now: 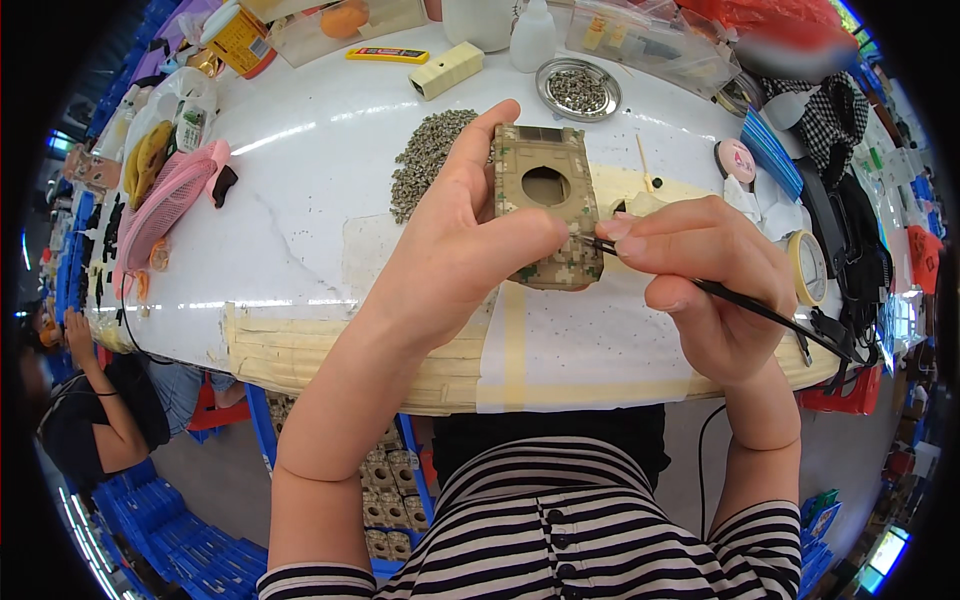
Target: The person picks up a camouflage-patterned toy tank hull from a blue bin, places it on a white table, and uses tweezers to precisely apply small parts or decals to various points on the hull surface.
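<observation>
My left hand (450, 230) grips a camouflage toy tank hull (547, 225) above the table, thumb across its top and fingers behind its left side. The hull has a round hole in its upper face and a dark panel at its far end. Between the thumb and fingers of my right hand (715, 275) is a pair of black tweezers (770, 312). Their tip meets the hull's right side, close to my left thumb. Whether the tip holds a small part is too fine to make out.
Left of the hull lies a pile of small metal parts (425, 165); more fill a round metal dish (578, 90). A pale block (447, 70), a white bottle (533, 37) and a tape roll (806, 267) stand around. Another person (105, 420) sits at the far left.
</observation>
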A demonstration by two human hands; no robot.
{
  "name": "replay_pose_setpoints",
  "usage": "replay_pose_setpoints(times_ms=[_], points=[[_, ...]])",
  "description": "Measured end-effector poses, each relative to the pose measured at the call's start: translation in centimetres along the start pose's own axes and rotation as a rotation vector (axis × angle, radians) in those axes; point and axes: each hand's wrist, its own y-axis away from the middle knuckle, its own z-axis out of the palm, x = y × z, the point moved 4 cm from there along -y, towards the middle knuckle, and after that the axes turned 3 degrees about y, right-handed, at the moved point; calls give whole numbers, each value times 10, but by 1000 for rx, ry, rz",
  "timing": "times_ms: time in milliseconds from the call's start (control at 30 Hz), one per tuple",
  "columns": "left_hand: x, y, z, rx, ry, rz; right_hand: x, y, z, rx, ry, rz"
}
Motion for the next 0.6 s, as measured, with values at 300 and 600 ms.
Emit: replay_pose_setpoints(times_ms=[300,600], points=[[-1,0,-1,-5,13,-15,2,0,0,10,5,-18],[0,0,0,-10,14,-15,1,1,0,-22,22,21]])
